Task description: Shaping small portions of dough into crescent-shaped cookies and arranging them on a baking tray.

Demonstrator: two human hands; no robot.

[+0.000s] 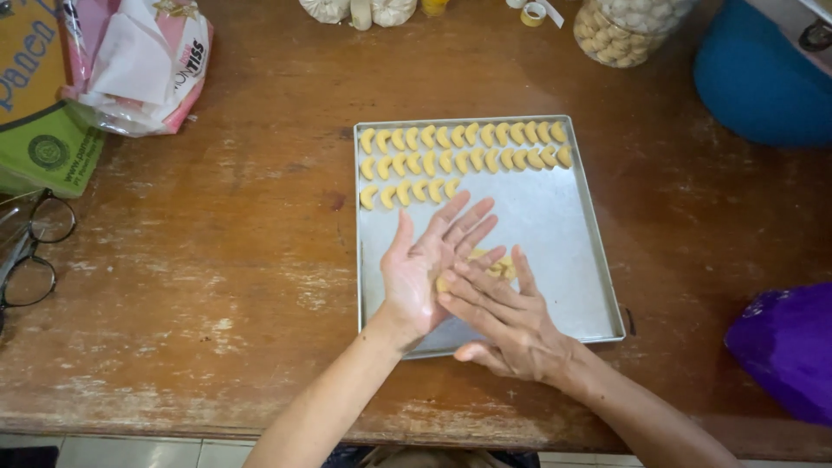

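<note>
My left hand is held palm up over the near part of a square metal baking tray. My right hand lies palm down across its fingers, pressing a small piece of yellow dough between the two palms. A few loose bits of yellow dough lie on the tray just beyond my fingers. Rows of crescent-shaped dough pieces fill the far end of the tray, with a shorter third row at the left.
The tray rests on a worn wooden table. Eyeglasses lie at the left edge, a pink-and-white plastic bag and green box far left. A jar of round pieces, blue container and purple object stand right.
</note>
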